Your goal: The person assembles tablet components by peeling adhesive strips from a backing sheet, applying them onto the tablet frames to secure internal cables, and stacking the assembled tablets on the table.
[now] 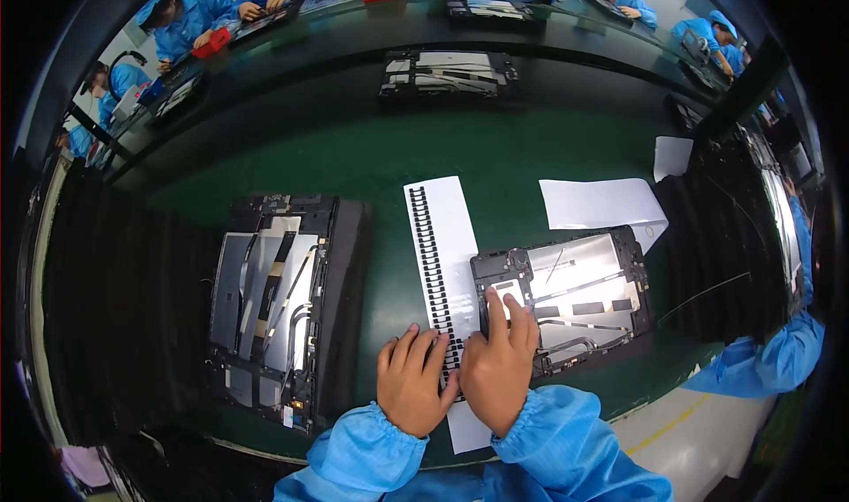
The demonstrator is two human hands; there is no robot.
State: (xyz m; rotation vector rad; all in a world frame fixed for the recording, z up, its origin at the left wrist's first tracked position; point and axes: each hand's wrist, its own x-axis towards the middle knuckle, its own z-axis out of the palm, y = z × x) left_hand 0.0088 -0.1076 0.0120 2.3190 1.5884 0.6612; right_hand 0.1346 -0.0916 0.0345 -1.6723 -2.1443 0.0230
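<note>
An opened tablet body with a silvery inner plate and black strips lies on the green table right of centre. My right hand rests on its left edge, the index finger stretched out and pressing a small white patch there. My left hand lies beside it, fingertips on a long white backing sheet that carries a column of small black stickers. Neither hand grips anything. Both sleeves are blue.
A second opened tablet on a black tray lies at the left. White paper sheets sit behind the right tablet. More tablet bodies rest farther back. People in blue coats work along the far table and at the right edge.
</note>
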